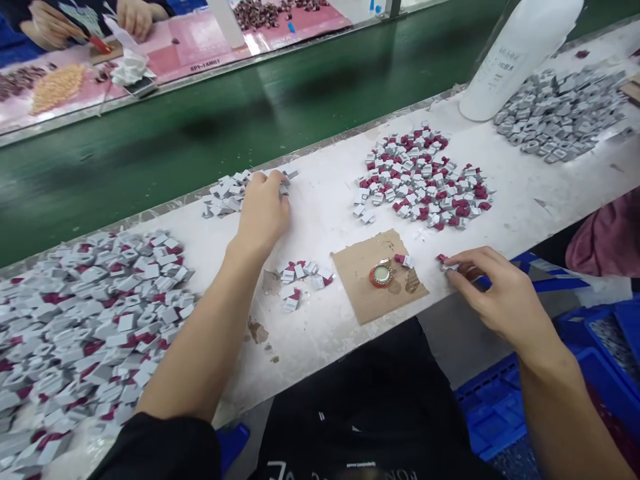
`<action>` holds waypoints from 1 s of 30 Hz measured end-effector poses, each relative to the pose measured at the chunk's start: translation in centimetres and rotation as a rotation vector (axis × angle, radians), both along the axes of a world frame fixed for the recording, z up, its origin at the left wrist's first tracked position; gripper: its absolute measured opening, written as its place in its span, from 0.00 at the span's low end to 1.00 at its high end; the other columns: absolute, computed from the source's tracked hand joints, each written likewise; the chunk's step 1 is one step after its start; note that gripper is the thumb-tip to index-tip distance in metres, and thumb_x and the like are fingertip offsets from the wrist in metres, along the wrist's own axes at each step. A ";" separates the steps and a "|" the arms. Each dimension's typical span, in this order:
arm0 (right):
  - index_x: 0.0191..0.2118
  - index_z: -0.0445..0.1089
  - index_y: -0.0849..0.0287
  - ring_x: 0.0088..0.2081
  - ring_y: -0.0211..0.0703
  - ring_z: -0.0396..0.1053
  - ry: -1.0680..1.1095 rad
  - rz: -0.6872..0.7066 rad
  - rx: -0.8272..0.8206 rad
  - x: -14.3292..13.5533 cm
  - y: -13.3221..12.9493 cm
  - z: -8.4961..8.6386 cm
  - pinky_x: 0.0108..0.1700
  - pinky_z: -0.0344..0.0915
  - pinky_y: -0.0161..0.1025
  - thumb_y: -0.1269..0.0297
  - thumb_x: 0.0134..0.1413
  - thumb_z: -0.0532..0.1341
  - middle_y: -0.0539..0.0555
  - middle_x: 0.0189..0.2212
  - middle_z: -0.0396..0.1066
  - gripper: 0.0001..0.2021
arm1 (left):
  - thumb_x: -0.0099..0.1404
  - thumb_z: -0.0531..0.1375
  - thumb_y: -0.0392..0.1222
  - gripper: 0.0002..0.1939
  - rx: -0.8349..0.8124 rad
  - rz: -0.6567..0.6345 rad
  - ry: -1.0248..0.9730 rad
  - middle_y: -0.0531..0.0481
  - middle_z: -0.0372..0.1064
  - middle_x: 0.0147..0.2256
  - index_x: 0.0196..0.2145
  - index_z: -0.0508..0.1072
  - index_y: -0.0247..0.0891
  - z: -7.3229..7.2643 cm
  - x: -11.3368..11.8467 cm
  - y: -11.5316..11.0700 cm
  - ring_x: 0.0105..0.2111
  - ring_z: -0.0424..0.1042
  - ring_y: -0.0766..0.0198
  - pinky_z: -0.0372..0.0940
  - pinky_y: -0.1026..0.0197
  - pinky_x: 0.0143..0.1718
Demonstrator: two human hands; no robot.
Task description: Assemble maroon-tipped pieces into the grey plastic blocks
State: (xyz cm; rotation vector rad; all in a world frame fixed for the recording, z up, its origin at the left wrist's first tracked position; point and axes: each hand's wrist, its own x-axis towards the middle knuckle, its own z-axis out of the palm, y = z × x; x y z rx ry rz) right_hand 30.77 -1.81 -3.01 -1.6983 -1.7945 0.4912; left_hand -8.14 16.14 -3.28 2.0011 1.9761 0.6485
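My left hand (265, 203) reaches down onto a small heap of grey plastic pieces (223, 195) near the table's far edge. Its fingers are bent over the pieces, and the fingertips are hidden, so I cannot tell whether one is gripped. At the front edge my right hand (495, 287) pinches a small grey and maroon piece (447, 263) between thumb and fingers. Between the hands lies a brown cardboard square (360, 293). On it rest a bottle cap (381, 275) and one grey and maroon piece (404, 261). Several similar pieces (300, 270) lie left of the cardboard.
A large pile of grey and maroon pieces (100, 320) covers the left; another pile (425, 177) lies right of centre. Behind it stand a white bottle (520, 60) and a grey heap (565, 113). Across the green belt (300, 100), another person's hands (133, 17) work. Blue crates (495, 407) stand below right.
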 end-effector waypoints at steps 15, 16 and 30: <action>0.41 0.87 0.52 0.39 0.50 0.87 0.625 -0.192 -0.043 -4.8 -0.3 0.7 0.43 0.87 0.44 0.56 0.60 0.81 0.54 0.38 0.88 0.09 | 0.66 0.75 0.47 0.11 -0.020 -0.208 -0.543 0.49 0.81 0.39 0.41 0.79 0.47 4.5 3.9 -9.2 0.39 0.80 0.55 0.78 0.52 0.44; 0.42 0.87 0.52 0.40 0.49 0.87 0.645 -0.184 -0.054 -5.1 -0.3 0.8 0.44 0.87 0.44 0.57 0.60 0.81 0.54 0.39 0.88 0.09 | 0.67 0.76 0.46 0.10 -0.041 -0.215 -0.603 0.50 0.80 0.38 0.42 0.81 0.46 4.7 4.3 -10.2 0.37 0.79 0.57 0.78 0.54 0.42; 0.47 0.87 0.49 0.47 0.53 0.85 0.459 0.047 -0.058 -7.7 -0.9 2.1 0.51 0.84 0.53 0.65 0.71 0.72 0.54 0.45 0.87 0.05 | 0.73 0.73 0.32 0.08 -0.158 -0.200 -0.957 0.50 0.86 0.44 0.47 0.85 0.43 3.0 7.1 -17.1 0.33 0.86 0.64 0.86 0.60 0.40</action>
